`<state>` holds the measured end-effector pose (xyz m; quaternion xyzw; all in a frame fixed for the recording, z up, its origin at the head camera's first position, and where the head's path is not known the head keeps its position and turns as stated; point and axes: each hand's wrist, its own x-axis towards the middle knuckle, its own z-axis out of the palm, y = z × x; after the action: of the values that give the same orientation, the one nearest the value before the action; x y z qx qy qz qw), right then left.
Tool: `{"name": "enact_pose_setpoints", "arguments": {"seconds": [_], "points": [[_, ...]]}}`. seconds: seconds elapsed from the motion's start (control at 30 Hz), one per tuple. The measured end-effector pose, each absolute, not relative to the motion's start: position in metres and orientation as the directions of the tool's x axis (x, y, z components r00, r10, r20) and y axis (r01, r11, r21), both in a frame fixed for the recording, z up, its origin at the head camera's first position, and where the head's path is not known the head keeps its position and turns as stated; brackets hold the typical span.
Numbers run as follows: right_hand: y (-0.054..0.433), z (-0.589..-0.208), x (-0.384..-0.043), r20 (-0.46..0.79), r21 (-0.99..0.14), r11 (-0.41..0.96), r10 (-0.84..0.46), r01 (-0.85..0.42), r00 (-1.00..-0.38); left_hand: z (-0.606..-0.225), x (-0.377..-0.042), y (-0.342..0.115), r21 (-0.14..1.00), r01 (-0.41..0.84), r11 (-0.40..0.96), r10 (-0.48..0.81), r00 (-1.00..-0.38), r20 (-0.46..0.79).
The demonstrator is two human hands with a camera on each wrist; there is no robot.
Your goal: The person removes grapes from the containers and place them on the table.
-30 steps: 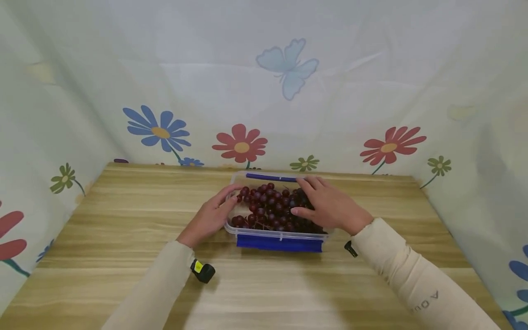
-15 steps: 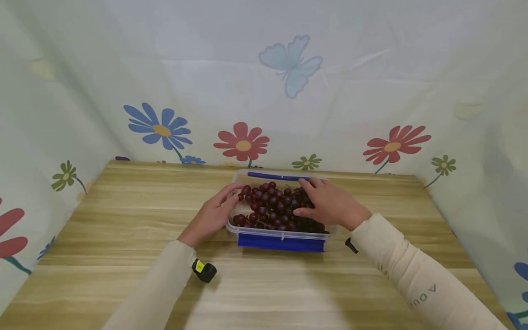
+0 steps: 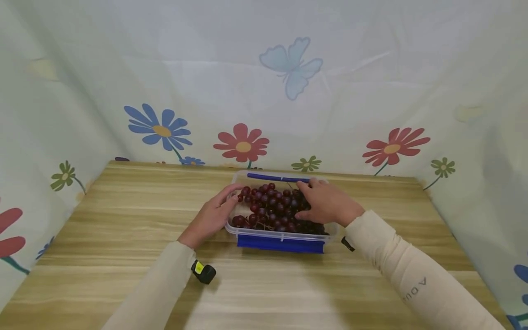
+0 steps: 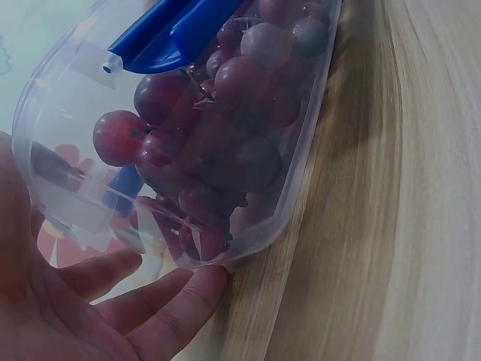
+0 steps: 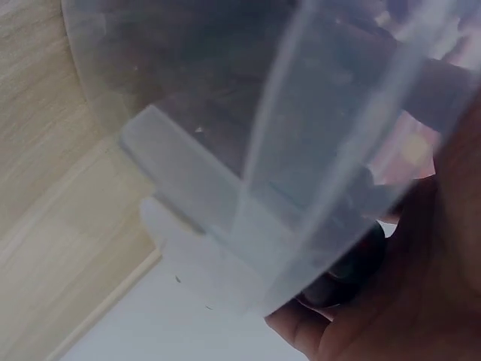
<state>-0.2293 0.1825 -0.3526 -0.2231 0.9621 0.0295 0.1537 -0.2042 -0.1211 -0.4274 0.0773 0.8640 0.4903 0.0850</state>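
A clear plastic food container [image 3: 282,236] with blue latches stands on the table, its top uncovered. Dark red grapes [image 3: 272,201] fill much of it, some joined by thin stems. My left hand [image 3: 210,217] holds the container's left end, with a digit over the rim. In the left wrist view, other fingers [image 4: 184,308] touch the outside of its end wall. My right hand [image 3: 332,206] reaches over the right rim and grips grapes at that end. In the right wrist view, dark grapes [image 5: 346,271] show beside its curled fingers; the cloudy end wall hides part of the grip.
The wood-grain table [image 3: 144,206] extends around the container. Behind it and on both sides hangs a pale cloth [image 3: 206,82] with printed flowers and a butterfly. Black wrist devices [image 3: 203,272] are worn at the cuffs.
My right hand has shifted slightly left and down over the grapes, its fingers more curled. The left hand and the container stay about where they were.
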Motion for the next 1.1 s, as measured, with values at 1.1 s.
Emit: {"name": "enact_pose_setpoints", "arguments": {"seconds": [1.1], "points": [[0.168,-0.352,-0.247,-0.446,-0.037,0.881,-0.438,-0.473,-0.781,-0.429,-0.202,-0.120,0.860,0.006,0.509,0.189,-0.976,-0.105]]}}
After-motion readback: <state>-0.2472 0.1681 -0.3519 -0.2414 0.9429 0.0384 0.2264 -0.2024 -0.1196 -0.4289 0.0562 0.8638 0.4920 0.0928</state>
